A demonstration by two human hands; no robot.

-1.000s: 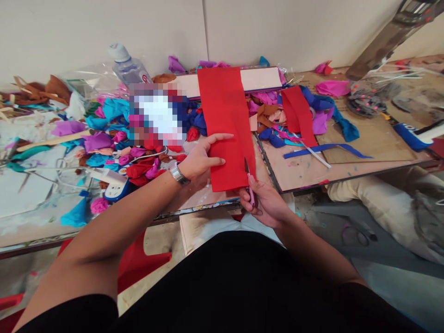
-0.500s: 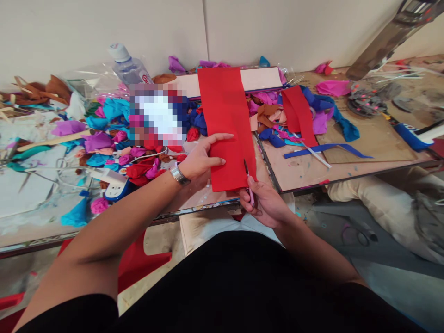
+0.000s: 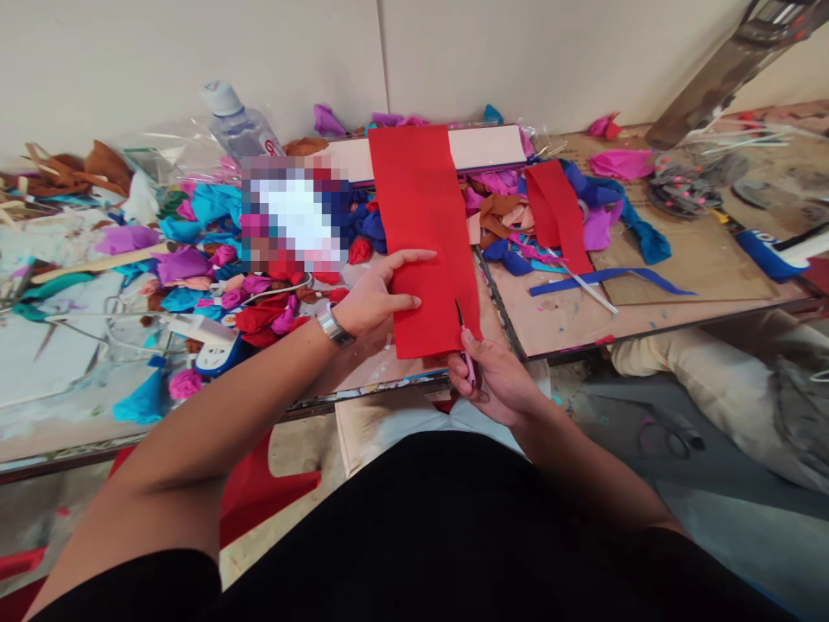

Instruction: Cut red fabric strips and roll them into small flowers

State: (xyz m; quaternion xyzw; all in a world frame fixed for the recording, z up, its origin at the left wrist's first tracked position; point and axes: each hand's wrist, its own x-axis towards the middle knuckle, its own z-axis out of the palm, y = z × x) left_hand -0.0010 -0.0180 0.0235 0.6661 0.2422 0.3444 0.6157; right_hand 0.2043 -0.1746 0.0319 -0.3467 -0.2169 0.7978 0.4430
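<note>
A long red sheet (image 3: 420, 207) lies across the worktable, its near end at the front edge. My left hand (image 3: 382, 295) rests on the sheet's left side, thumb and forefinger spread apart over it; the other fingers are mostly hidden. Small pink-handled scissors (image 3: 469, 363) are in my right hand (image 3: 489, 373), at the sheet's near right corner. The dark blades point up along the sheet, inside its right edge. A narrow part of the sheet shows to the right of the blades.
Crumpled colourful scraps (image 3: 187, 259) cover the table on the left, with a clear bottle (image 3: 243, 130) behind. A white power strip (image 3: 217, 345) sits near the front. Rightward are another red strip (image 3: 558, 212), a blue strip (image 3: 612, 276) and a person's light-trousered leg (image 3: 692, 371).
Hardly anything differs. The scissors and the sheet's near right corner have shifted very slightly; my left hand stays in place.
</note>
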